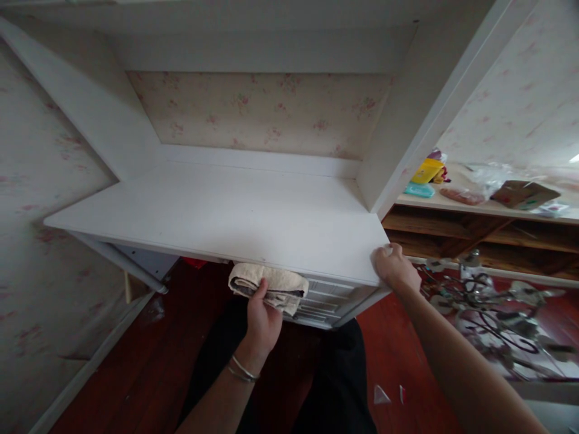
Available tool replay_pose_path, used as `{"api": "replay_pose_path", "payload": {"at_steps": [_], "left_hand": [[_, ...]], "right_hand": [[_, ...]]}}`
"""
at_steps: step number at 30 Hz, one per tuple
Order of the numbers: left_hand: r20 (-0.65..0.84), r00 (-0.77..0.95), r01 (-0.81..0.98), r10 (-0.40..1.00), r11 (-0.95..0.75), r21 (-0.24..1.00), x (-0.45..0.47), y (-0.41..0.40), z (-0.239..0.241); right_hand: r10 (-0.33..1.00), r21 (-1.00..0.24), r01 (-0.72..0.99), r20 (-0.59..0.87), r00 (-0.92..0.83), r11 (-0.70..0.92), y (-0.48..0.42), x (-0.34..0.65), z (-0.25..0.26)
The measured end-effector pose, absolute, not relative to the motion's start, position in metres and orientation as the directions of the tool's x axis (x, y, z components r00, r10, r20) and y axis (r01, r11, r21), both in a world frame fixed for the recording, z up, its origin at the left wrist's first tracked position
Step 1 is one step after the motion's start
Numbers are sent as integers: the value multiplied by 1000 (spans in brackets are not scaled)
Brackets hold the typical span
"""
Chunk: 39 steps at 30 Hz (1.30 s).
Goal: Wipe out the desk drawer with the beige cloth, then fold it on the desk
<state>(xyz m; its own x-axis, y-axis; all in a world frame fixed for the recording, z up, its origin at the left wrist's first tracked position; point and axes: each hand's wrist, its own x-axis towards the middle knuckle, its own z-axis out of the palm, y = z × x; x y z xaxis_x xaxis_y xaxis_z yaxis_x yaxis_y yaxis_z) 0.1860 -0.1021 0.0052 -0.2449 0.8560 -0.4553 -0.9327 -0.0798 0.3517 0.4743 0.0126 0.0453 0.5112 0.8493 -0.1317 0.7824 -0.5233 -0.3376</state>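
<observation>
My left hand [262, 319] grips a folded beige cloth [271, 284] just below the front edge of a white desk top [226, 211]. Two thin bangles sit on that wrist. My right hand [394, 265] rests closed on the desk's front right corner, fingers curled over the edge; whether anything is in it I cannot make out. The desk top itself is bare, framed by white side panels and a floral-papered back wall. Under the desk, a white slatted panel [323, 301] shows behind the cloth.
To the right stands a wooden shelf [479, 232] with a yellow pack [426, 170], a teal box, plastic bags and a brown box on top. A metal chandelier-like frame [493, 313] lies on the dark red floor [136, 374]. Floral wallpaper covers the left wall.
</observation>
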Motion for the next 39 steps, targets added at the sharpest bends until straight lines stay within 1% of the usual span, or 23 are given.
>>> {"api": "replay_pose_path", "payload": {"at_steps": [2,5,8,12,18,21,23,27,32,37,39], "left_hand": [[-484,-211,-946,849,-52,321,203,-106,12],[-516,-89,-968,852,48,246,233,-113,14],[-486,49,-973,873,153,175,266,-117,8],[-435,206,-956,876,276,103,306,-115,-6],[-454,353,-912,818,408,27,342,-113,-36],[-476,417,-877,774,481,15,349,-113,-57],[-510,413,-873,755,487,13,349,-113,-73],[-577,342,-895,741,445,41,337,-110,-99],[-635,190,-924,749,354,142,309,-108,-113],[-655,67,-916,753,307,259,275,-107,-121],[-658,-3,-921,753,255,295,256,-105,-124]], "right_hand": [[851,-336,784,-131,509,-521,13,474,46],[852,-337,786,-127,508,-519,12,474,46],[850,-337,783,-129,511,-523,13,474,45],[847,-338,780,-127,517,-527,14,475,44],[848,-339,781,-126,515,-525,15,476,43],[848,-333,784,-123,515,-524,15,476,43],[848,-330,785,-120,516,-524,15,476,43],[851,-341,785,-116,511,-518,15,476,43],[850,-346,781,-123,513,-521,13,476,44],[846,-353,773,-131,517,-527,12,475,46],[846,-353,773,-135,516,-527,12,475,46]]}}
